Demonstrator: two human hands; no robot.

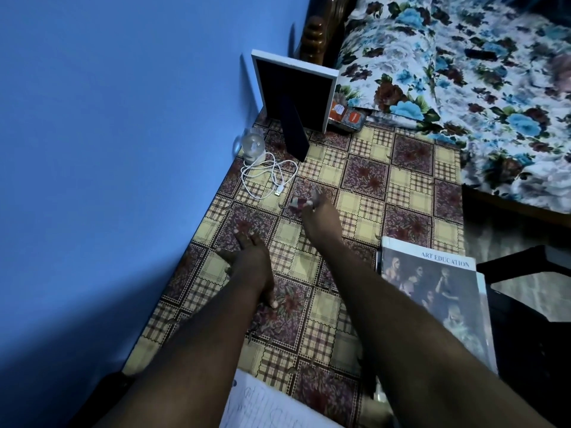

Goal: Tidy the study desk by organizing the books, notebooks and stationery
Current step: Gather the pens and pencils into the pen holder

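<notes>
The left hand (247,261) lies flat on the bench (364,168) with its fingers spread and holding nothing, so its grip is apart. I judge that it is there to steady the body while the other arm reaches far. The right hand (312,208) is stretched toward the middle of the bench, and its grip is clamped on one small thing (297,202), reddish and white. It is too blurred to name, but it may be a piece of stationery being picked up for sorting. One book (432,291) with the title "ART EDUCATION" lies at the right edge of the bench, and a pale edge under it suggests a second one, though I cannot tell surely. One written notebook (262,406) shows at the near edge, between the two arms. At the far corner stands one frame (293,91) on its prop, with its back to the camera. Beside it, near the wall, is one small lamp (254,146) with one white cable (265,177) coiled loosely. One orange packet (347,117) lies between the frame and the bed (463,72). The tidying seems to be only partly done.
</notes>
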